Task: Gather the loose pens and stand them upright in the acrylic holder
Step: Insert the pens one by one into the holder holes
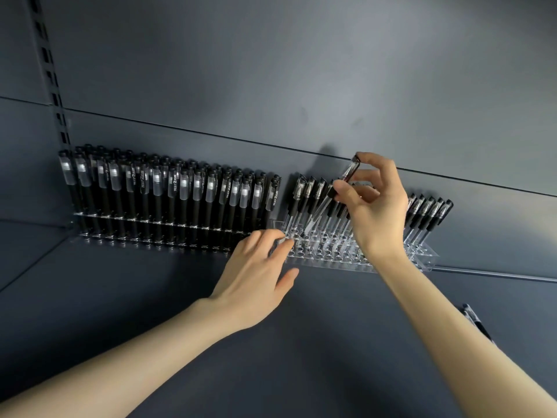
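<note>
Two bare forearms reach in from the bottom edge over a dark shelf (301, 351). At the right edge, beside the right forearm, a couple of loose pens (475, 322) lie flat on the shelf, well apart from the rest. Further in, the left hand (256, 273) lies palm down with its thumb spread out to the side and its fingers bent forward onto the left front corner of the acrylic holder (331, 262); the fingertips are blurred, so it appears to press on the corner rather than clasp it. The clear holder, drilled with rows of round holes, stands at the back of the shelf, and its front rows are unfilled. Above it the right hand (376, 206) pinches a clear-barrelled pen (349, 173) between thumb and curled fingers, cap uppermost and the pen tilted, its lower end down at the holes near the holder's left end. Capped pens (428, 212) of the same kind stand leaning in the holder's rear rows on either side of that hand. To the left, a second rack (168, 191) is packed with black pens standing upright. Behind everything rises a dark back panel (301, 70) with a slotted upright (51, 79) at its left.
</note>
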